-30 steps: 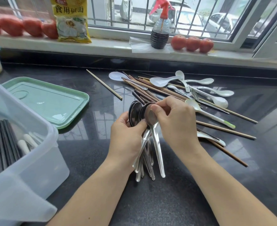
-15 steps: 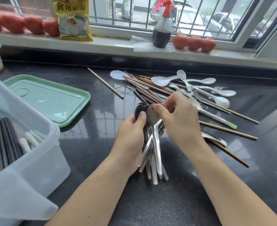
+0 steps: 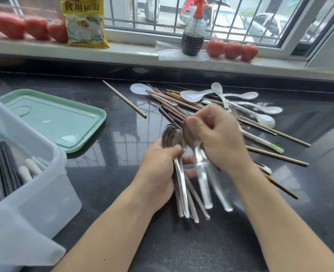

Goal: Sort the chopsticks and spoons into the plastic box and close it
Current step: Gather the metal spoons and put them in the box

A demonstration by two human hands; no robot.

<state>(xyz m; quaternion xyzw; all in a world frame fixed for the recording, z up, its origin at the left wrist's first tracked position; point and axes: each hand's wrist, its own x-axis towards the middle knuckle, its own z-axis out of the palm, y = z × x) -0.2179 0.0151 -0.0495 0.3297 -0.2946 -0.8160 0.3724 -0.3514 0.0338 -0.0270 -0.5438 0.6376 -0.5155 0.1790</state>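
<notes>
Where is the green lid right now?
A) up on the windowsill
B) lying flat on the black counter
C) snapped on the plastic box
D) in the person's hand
B: the green lid lies flat on the black counter, beside the open plastic box.

Dark stone counter (image 3: 107,193), seemingly barred window (image 3: 162,14)

Left hand (image 3: 158,169) grips a metal spoon bundle (image 3: 182,185); right hand (image 3: 219,138) pinches two more spoons (image 3: 207,183) above the desk (image 3: 123,146).
</notes>
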